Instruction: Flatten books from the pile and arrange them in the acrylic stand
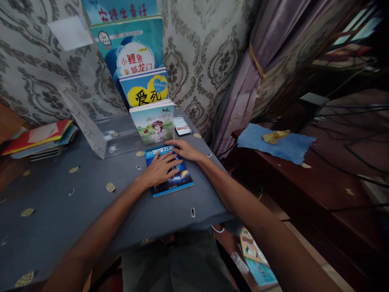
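Note:
A dark blue book (172, 188) lies flat near the right side of the grey-covered table. Across its cover rests my left hand (161, 168), fingers spread. My right hand (184, 149) lies over the book's upper right corner with its fingers stretched out, close to the left fingertips. Just behind the book stands a clear acrylic rack (121, 136). Its right part holds upright books in tiers: a pale green book (154, 125) in front, a blue and yellow book (146, 91), then a teal book (127, 40) higher up.
A stack of thin books (45, 138) lies at the table's left. Behind the rack's right side is a phone-like object (182, 126), partly blurred out. A purple curtain (240, 81) and a dark red wooden surface with a blue cloth (261, 140) are to the right. Books (258, 263) lie below.

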`<state>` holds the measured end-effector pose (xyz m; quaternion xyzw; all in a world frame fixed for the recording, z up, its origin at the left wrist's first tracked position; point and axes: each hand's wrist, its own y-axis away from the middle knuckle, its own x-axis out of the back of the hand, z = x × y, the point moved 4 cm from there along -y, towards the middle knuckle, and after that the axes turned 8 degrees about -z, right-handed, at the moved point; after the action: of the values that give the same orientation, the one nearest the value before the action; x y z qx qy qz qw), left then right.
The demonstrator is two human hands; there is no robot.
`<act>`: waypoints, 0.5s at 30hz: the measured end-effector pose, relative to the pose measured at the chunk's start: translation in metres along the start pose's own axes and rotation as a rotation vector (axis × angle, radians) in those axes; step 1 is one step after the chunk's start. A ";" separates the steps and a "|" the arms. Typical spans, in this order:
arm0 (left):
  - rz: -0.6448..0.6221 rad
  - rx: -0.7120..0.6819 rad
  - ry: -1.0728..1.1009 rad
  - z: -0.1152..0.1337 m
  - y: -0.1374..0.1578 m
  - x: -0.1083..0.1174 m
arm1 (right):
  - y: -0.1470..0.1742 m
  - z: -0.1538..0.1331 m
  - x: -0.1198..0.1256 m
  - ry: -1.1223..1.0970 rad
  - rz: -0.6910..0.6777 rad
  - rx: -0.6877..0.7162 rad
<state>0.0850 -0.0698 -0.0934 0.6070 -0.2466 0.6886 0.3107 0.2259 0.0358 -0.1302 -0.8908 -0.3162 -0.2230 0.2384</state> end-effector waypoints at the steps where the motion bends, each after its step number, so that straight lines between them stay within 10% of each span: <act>1: 0.003 -0.003 -0.015 0.002 0.000 0.000 | 0.001 -0.002 0.000 0.030 0.006 0.000; 15: 0.071 -0.156 0.058 0.014 0.012 0.000 | 0.003 -0.008 -0.001 0.123 0.026 -0.014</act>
<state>0.0862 -0.0880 -0.0913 0.5515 -0.3120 0.6952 0.3395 0.2252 0.0283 -0.1257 -0.8812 -0.2876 -0.2764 0.2538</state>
